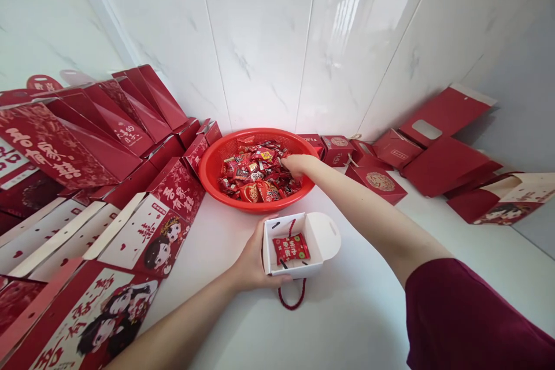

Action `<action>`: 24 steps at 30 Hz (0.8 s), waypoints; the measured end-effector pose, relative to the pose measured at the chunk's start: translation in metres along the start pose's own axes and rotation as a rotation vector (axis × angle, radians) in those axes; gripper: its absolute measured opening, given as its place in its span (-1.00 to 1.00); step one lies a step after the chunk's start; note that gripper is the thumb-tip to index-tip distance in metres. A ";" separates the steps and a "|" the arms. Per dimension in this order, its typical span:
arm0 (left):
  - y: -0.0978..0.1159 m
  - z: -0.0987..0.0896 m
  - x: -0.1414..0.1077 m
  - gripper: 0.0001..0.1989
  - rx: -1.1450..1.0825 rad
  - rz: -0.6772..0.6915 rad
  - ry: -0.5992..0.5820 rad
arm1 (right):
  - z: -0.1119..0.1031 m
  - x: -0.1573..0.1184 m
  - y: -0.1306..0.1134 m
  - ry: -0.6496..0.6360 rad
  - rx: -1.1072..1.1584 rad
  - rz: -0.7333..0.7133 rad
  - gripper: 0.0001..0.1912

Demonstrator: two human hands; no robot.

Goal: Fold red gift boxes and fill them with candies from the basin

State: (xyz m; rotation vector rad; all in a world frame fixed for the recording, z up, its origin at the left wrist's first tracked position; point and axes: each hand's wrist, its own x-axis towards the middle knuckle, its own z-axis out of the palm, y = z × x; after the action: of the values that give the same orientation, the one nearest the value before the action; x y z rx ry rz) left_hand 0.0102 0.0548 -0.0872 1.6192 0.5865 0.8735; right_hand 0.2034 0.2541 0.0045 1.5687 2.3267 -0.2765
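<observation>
My left hand (254, 260) grips a small white-lined candy box (315, 243) by its left side, fingers behind and thumb along the front. The box's rounded flap stands open to the right, and a dark red cord handle (292, 303) hangs in front. Inside lies a red candy packet (290, 250) with Chinese characters. Beyond it, my right hand (299, 166) reaches over the rim of a red plastic basket (208, 182) full of red-wrapped candies (255, 170). Its fingertips are down among the wrappers and mostly hidden, so their hold is unclear.
Rows of red and white gift boxes (125, 231) fill the left side, printed with cartoon couples. More red boxes (377, 182) lie loosely along the back right, some tipped over. A white tiled wall (260, 58) closes off the white tabletop (347, 324) behind the basket.
</observation>
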 end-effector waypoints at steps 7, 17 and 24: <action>0.000 -0.001 0.000 0.13 0.035 0.016 0.010 | -0.008 -0.019 0.019 0.196 0.254 -0.102 -0.68; -0.003 0.002 0.002 0.03 0.053 0.056 0.031 | 0.024 -0.126 0.008 0.457 1.249 -0.508 -0.65; -0.001 0.004 0.004 -0.04 0.089 0.092 0.034 | 0.037 -0.183 -0.030 0.298 0.852 -0.480 -0.86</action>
State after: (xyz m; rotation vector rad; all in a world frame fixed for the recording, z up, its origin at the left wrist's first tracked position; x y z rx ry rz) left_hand 0.0161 0.0552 -0.0873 1.7256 0.5856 0.9559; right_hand 0.2448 0.0730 0.0367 1.3669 3.0187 -1.3811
